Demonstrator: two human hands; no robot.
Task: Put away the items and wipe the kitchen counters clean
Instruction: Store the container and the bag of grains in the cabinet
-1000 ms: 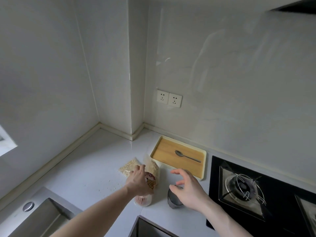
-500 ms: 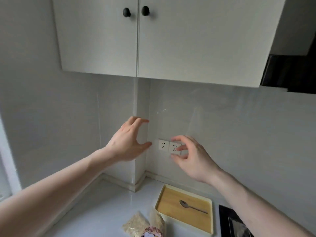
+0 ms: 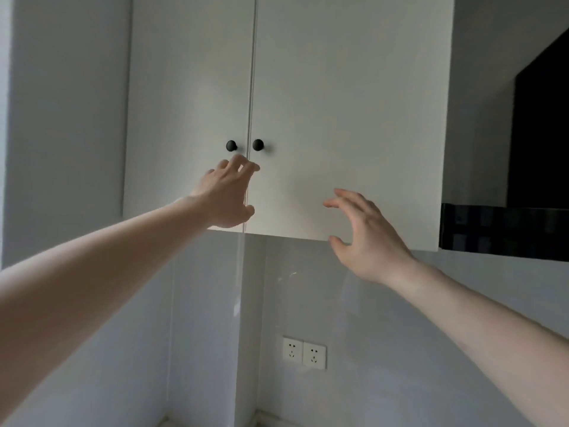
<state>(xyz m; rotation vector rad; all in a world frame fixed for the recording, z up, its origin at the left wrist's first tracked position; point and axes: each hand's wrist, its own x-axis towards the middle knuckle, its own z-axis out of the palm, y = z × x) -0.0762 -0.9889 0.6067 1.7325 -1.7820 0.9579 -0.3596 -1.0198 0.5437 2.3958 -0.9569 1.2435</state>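
Overhead, a white cupboard (image 3: 338, 118) hangs with both doors closed, two black knobs (image 3: 231, 145) side by side at the seam. The left hand (image 3: 226, 195) reaches just below them, fingers spread, holding nothing. The right hand (image 3: 366, 238), also open and empty, hovers near the cupboard's lower edge.

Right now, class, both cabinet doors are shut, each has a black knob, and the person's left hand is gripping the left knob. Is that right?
Not quite. The head view shows the left hand open just below the left knob, not gripping it. The rest holds: both cabinet doors are shut, and the right knob is black too.
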